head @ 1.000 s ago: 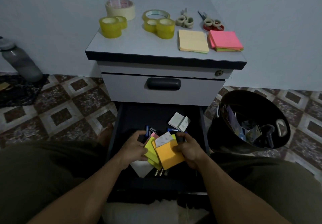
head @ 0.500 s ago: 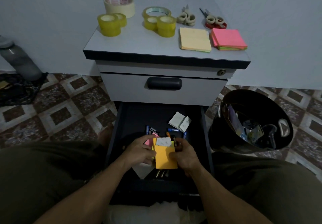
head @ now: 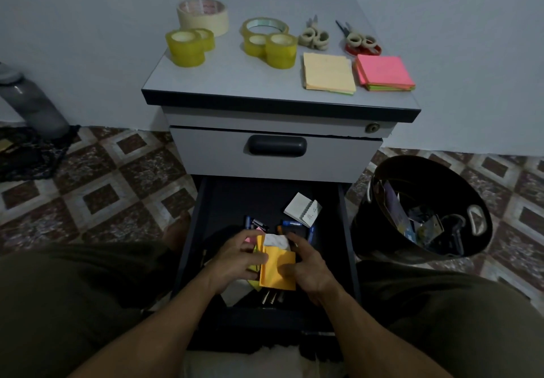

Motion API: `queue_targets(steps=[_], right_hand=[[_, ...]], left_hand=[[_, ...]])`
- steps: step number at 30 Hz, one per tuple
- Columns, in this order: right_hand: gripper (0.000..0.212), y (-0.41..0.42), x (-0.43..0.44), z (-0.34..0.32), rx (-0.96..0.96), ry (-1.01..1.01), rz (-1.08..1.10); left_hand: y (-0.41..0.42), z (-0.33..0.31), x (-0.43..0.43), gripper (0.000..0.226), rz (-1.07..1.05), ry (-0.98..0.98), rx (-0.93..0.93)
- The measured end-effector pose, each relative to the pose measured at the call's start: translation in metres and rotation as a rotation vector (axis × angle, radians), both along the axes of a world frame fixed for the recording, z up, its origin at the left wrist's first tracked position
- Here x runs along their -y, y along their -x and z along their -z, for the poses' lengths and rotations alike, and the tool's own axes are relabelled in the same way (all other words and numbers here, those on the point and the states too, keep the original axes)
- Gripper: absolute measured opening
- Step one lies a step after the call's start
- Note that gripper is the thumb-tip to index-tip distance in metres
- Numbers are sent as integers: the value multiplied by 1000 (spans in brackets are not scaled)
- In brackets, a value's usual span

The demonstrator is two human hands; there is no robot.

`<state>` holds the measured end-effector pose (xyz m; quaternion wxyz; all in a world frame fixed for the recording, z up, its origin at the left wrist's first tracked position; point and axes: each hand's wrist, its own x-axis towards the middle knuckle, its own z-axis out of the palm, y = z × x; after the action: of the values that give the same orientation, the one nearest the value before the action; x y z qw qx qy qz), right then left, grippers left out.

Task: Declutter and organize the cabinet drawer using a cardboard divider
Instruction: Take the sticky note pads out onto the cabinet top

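Orange sticky notes (head: 272,277) are pinched between your left hand (head: 235,260) and right hand (head: 309,268), close together above the open drawer's (head: 232,198) front half.

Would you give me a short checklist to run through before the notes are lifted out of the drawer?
1. Left hand and right hand both grip the notes: ok.
2. Stack squared: not ok, edges jut out at the left.
3. Nothing hanging under the stack: cannot tell.
4. Drawer open wide enough: ok.
5. Bare spot on the cabinet top beside the yellow pad: ok.
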<state>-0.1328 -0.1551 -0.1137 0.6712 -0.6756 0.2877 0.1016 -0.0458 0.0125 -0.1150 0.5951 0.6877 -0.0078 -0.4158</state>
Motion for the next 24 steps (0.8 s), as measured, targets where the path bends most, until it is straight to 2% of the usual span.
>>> queue_targets(steps=[2, 4, 8, 15, 20, 24], right_hand=[[85, -1, 1, 1, 4, -85, 11], [84, -4, 2, 0, 5, -121, -12], [58, -9, 6, -1, -26, -95, -36], [39, -12, 9, 4, 5, -145, 74], [38, -8, 9, 3, 2, -48, 139], [30, -8, 7, 4, -42, -1, 112]], left_hand=[[0, 0, -1, 53, -1, 15, -41], [-2, -2, 0, 44, -31, 29, -78], [-4, -5, 0, 30, -72, 48, -107], [-4, -6, 1, 26, -130, 79, -132], [-4, -9, 2, 31, -120, 77, -149], [-4, -8, 6, 24, -161, 0, -74]])
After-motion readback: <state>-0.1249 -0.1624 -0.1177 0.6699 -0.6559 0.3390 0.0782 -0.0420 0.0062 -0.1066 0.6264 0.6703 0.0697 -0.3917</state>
